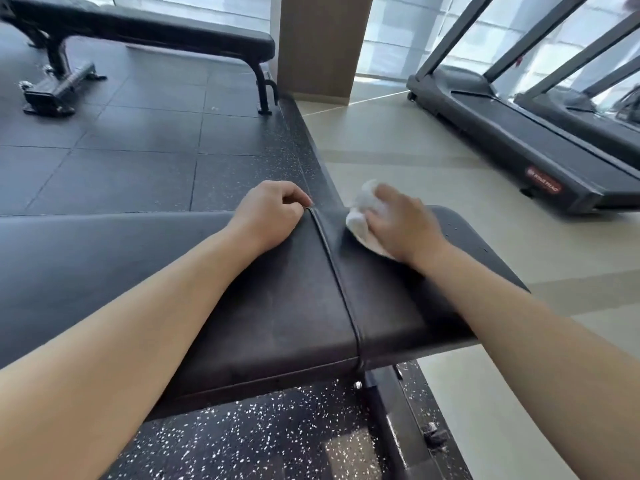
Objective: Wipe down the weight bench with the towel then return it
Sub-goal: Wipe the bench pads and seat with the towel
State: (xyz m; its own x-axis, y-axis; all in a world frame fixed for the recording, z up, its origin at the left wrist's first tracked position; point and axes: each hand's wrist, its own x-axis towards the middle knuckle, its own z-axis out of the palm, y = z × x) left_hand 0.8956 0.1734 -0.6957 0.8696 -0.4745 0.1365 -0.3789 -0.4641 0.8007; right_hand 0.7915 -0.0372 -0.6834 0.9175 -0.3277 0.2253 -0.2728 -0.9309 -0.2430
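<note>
Right hand (405, 225) is gripping the bunched white towel (363, 216), fingers curled over it, pressing it onto the black desk (277, 306) pad just right of the gap between the pads, frame centre. Left hand (270, 213) is resting on the far edge left of the gap, fingers curled in, holding nothing (thumb hidden). A second bench (156, 29) is sitting at upper left on dark floor tiles; treadmills (519, 133) are standing at upper right.
</note>
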